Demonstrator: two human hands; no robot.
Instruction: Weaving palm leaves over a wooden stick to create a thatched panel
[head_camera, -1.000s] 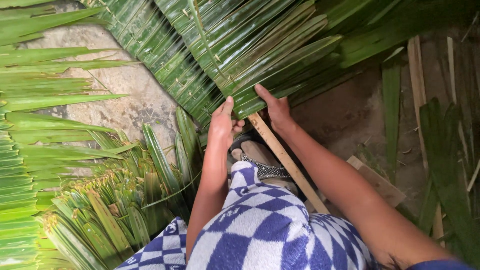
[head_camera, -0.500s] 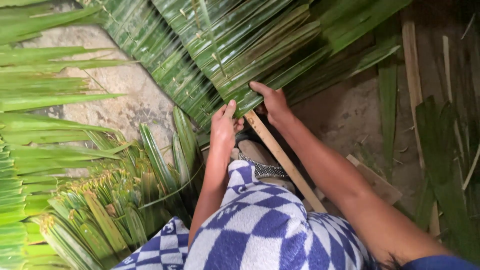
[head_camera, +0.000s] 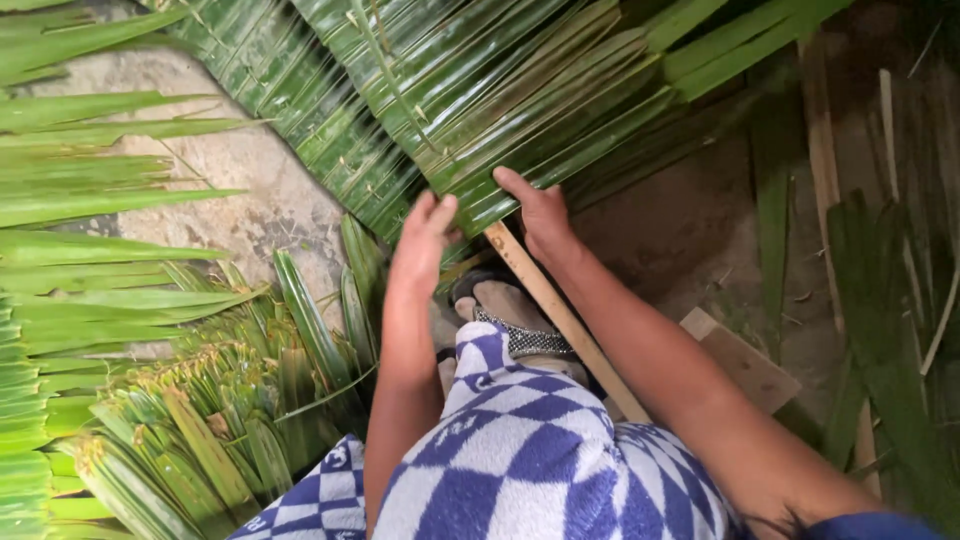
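Both hands press flat, fingers extended, on the woven palm-leaf panel (head_camera: 450, 110): left hand (head_camera: 422, 245) at its lower edge, right hand (head_camera: 540, 215) beside the wooden stick (head_camera: 560, 315).

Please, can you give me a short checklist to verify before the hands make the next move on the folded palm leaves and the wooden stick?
1. Left hand is on the folded palm leaves: ok, fingers rest on their lower edge.
2. Right hand is on the leaves: ok, it presses beside the left one.
3. Wooden stick is in place: ok, it runs from under the leaves down beside the knee.
4. Stick is gripped: not ok, neither hand closes around it.
5. Foot in the sandal is out of the way: cannot tell, partly hidden.
6. Spare leaves are near: ok, piled beside the left arm.
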